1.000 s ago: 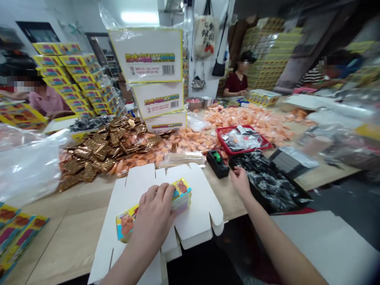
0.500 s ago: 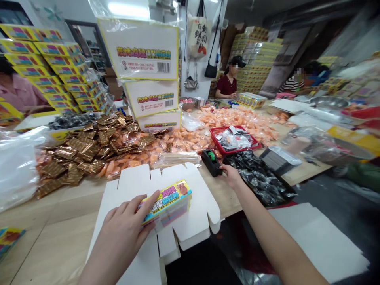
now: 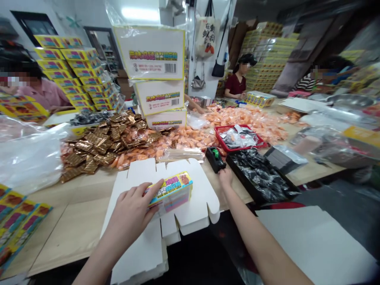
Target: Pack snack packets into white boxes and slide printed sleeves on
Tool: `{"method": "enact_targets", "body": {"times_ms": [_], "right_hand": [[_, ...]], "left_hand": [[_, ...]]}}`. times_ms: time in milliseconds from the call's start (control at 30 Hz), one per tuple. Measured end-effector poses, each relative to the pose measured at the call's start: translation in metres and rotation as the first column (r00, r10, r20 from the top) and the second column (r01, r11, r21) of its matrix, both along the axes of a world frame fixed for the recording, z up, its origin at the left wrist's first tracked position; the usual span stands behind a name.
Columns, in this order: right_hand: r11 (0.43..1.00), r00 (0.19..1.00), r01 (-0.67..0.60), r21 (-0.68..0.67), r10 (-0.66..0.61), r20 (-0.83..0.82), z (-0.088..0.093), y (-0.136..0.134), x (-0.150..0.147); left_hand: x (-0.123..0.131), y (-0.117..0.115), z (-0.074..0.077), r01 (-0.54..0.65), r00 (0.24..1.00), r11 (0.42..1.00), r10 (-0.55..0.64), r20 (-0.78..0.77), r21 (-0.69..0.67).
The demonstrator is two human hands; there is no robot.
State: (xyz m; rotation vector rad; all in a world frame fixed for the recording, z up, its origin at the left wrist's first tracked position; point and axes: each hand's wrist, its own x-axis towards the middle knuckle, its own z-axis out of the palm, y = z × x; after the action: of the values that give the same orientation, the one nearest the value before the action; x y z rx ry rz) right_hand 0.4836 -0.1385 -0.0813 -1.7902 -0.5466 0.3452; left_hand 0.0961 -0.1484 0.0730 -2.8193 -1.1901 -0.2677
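My left hand grips the near-left end of a small printed candy box, thumb on its front side and fingers over its top. The box rests on a stack of flat white cardboard blanks. At the front end of a black tape dispenser with a green core is my right hand, its fingers closed together at the cutting end. Whether a piece of tape is between those fingers is too small to make out.
Gold packets and orange wrapped pieces heap behind the blanks. A red basket and a black tray of dark packets lie right. Tall white boxes stand behind. Printed boxes lie left. Co-workers sit across the table.
The view has turned a little to the left, bringing more printed boxes into sight. My right hand stays at the dispenser's front end, and my left hand still holds the box.
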Motion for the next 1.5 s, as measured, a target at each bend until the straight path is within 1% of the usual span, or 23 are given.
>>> {"method": "enact_targets", "body": {"times_ms": [67,100,167,200,233,300,367,400,467,533,567,600,633,700,800,867,933,1000,1100,1200,1300,1400,1500], "right_hand": [[0.999,0.999,0.041,0.013,-0.040,-0.012,0.008,-0.012,-0.008],[0.998,0.998,0.050,0.030,-0.049,-0.025,0.012,-0.021,-0.014],[0.997,0.998,0.031,0.070,-0.027,-0.054,0.020,-0.047,-0.032],[0.996,0.998,0.003,0.093,0.003,-0.066,0.026,-0.061,-0.042],[0.993,0.996,-0.041,0.112,0.049,-0.072,0.033,-0.075,-0.055],[0.972,0.980,-0.185,0.143,0.194,-0.048,0.053,-0.096,-0.086],[0.923,0.931,-0.355,0.152,0.363,-0.033,0.078,-0.106,-0.123],[0.885,0.892,-0.436,0.163,0.449,-0.047,0.090,-0.107,-0.144],[0.792,0.795,-0.570,0.220,0.599,-0.099,0.112,-0.101,-0.184],[0.696,0.694,-0.662,0.278,0.709,-0.123,0.126,-0.091,-0.218],[0.662,0.659,-0.691,0.292,0.742,-0.122,0.129,-0.086,-0.231],[0.644,0.642,-0.707,0.291,0.758,-0.117,0.130,-0.082,-0.242],[0.640,0.638,-0.714,0.283,0.762,-0.112,0.130,-0.078,-0.249],[0.657,0.655,-0.707,0.261,0.748,-0.107,0.126,-0.074,-0.258],[0.693,0.698,-0.685,0.224,0.713,-0.071,0.123,-0.072,-0.263],[0.706,0.716,-0.685,0.179,0.698,-0.012,0.124,-0.072,-0.265],[0.720,0.729,-0.683,0.120,0.681,0.068,0.127,-0.072,-0.267],[0.732,0.733,-0.678,0.068,0.666,0.140,0.128,-0.072,-0.268],[0.733,0.728,-0.678,0.054,0.659,0.186,0.125,-0.072,-0.269],[0.709,0.715,-0.698,0.102,0.680,0.162,0.117,-0.076,-0.267],[0.701,0.710,-0.704,0.112,0.696,0.105,0.112,-0.078,-0.264],[0.702,0.709,-0.705,0.099,0.699,0.092,0.109,-0.077,-0.264],[0.700,0.707,-0.707,0.101,0.700,0.098,0.106,-0.076,-0.264]], "left_hand": [[-0.005,-0.002,0.003,0.027,0.996,0.999,-0.026,0.087,-0.019],[-0.008,-0.002,0.005,0.057,0.986,0.997,-0.048,0.158,-0.050],[-0.018,-0.002,0.008,0.145,0.948,0.980,-0.098,0.302,-0.136],[-0.023,-0.002,0.008,0.189,0.926,0.969,-0.122,0.356,-0.160],[-0.027,-0.002,0.008,0.224,0.909,0.962,-0.148,0.390,-0.157],[-0.034,-0.002,0.003,0.250,0.894,0.965,-0.199,0.402,-0.079],[-0.037,-0.005,-0.004,0.209,0.892,0.977,-0.207,0.401,0.038],[-0.038,-0.007,-0.008,0.178,0.892,0.980,-0.197,0.407,0.084],[-0.037,-0.012,-0.016,0.128,0.883,0.983,-0.174,0.436,0.134],[-0.035,-0.015,-0.020,0.119,0.858,0.982,-0.176,0.483,0.145],[-0.035,-0.016,-0.022,0.122,0.842,0.983,-0.177,0.510,0.141],[-0.035,-0.017,-0.022,0.121,0.824,0.983,-0.176,0.538,0.136],[-0.035,-0.016,-0.022,0.121,0.808,0.984,-0.173,0.564,0.130],[-0.038,-0.015,-0.022,0.142,0.783,0.984,-0.178,0.596,0.108],[-0.046,-0.012,-0.021,0.234,0.754,0.969,-0.231,0.615,0.077],[-0.051,-0.011,-0.020,0.284,0.754,0.955,-0.277,0.596,0.086],[-0.052,-0.010,-0.019,0.300,0.780,0.949,-0.300,0.549,0.093],[-0.049,-0.011,-0.017,0.272,0.814,0.958,-0.277,0.511,0.088],[-0.038,-0.013,-0.012,0.162,0.847,0.985,-0.171,0.503,0.063],[-0.024,-0.014,-0.009,0.032,0.850,0.999,-0.036,0.526,0.016],[-0.013,-0.015,-0.010,-0.076,0.827,0.997,0.074,0.558,-0.020],[-0.009,-0.016,-0.015,-0.103,0.832,0.994,0.098,0.546,-0.021],[-0.012,-0.013,-0.022,-0.041,0.831,0.999,0.022,0.556,0.021]]}}
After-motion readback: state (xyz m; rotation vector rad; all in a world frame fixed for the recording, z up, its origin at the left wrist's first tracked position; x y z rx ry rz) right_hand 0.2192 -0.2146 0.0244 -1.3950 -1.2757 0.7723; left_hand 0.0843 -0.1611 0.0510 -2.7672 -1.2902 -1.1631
